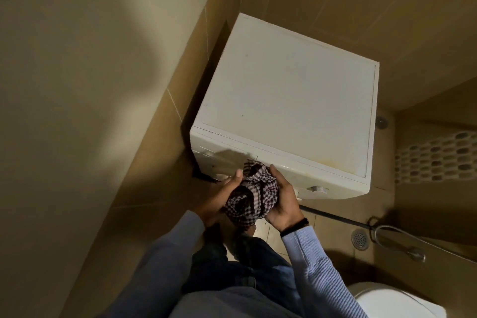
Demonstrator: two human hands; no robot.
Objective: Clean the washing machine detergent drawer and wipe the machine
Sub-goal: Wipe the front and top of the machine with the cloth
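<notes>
A white washing machine (286,95) stands in the corner of a tiled room, seen from above. Its top has faint yellow stains near the front right. A bunched checked cloth (251,196), dark red and white, is held in front of the machine's upper front panel. My left hand (219,196) grips the cloth from the left and my right hand (282,201) cups it from the right. A control knob (318,189) shows on the front panel at the right. The detergent drawer area at the front left is in shadow, mostly hidden behind my hands.
A tiled wall (165,111) runs close along the machine's left side. A toilet (395,302) sits at the lower right. A floor drain (359,239) and a spray hose (402,237) lie on the floor to the right. A mosaic tile strip (436,157) is at far right.
</notes>
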